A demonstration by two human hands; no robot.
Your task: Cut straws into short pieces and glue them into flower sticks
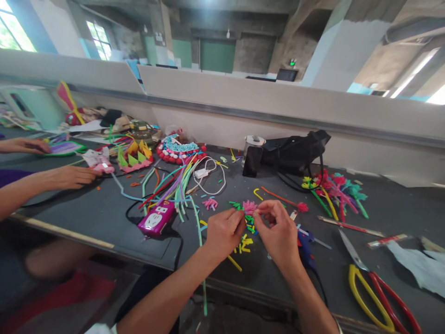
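Observation:
Both my hands meet over the dark table around a pink pipe-cleaner flower (pixel 249 207). My left hand (pixel 225 233) has its fingers closed at the flower's lower left; its fingertips are partly hidden. With thumb and forefinger, my right hand (pixel 279 234) pinches the flower's right side. Beneath and between them lie cut green pieces (pixel 249 220) and yellow pieces (pixel 246 243) of pipe cleaner. Another pink tuft (pixel 210 203) rests to the left. A blue glue gun (pixel 306 248) is partly hidden beside my right wrist.
Scissors (pixel 361 264) with yellow and red handles lie at right. Finished pipe-cleaner flowers (pixel 337 188) sit behind them, near a black bag (pixel 299 150) and a phone (pixel 252 162). Left are a purple power strip (pixel 157 218), long pipe cleaners (pixel 182 188) and a co-worker's hands (pixel 71 177).

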